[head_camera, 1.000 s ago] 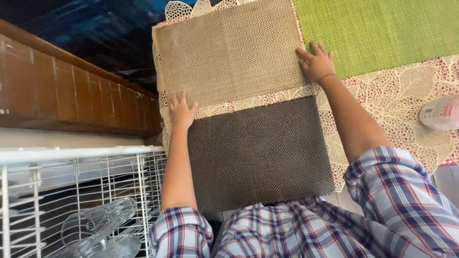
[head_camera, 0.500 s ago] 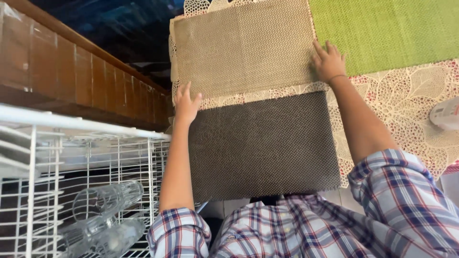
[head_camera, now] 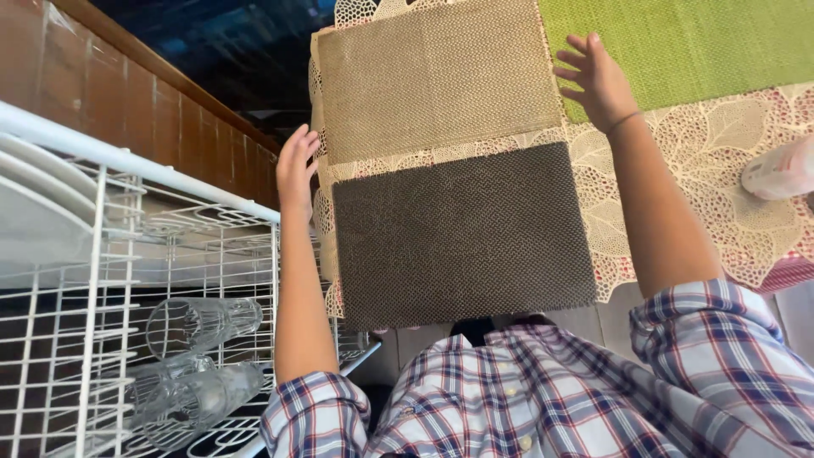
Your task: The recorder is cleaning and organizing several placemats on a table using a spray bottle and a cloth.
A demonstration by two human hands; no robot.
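A tan woven placemat [head_camera: 437,76] lies at the far side of the table, and a dark brown woven placemat [head_camera: 462,229] lies just in front of it. My left hand [head_camera: 295,170] hovers by the left edges of both mats, fingers apart and holding nothing. My right hand [head_camera: 598,80] is raised with spread fingers at the tan mat's right edge, over the border of a green placemat [head_camera: 687,42]. It holds nothing either. Both arms wear rolled-up plaid sleeves.
A cream lace tablecloth [head_camera: 687,170] covers the table under the mats. A white wire dish rack [head_camera: 127,254] stands at the left with clear glasses [head_camera: 199,326] lying in it and plates [head_camera: 42,220] above. A pale bottle-like object [head_camera: 780,170] lies at the right edge. A wooden wall [head_camera: 127,93] runs behind the rack.
Both hands have lifted off the mats' edges, where they rested flat before. The left hand has moved out past the table's side. More of the dish rack shows.
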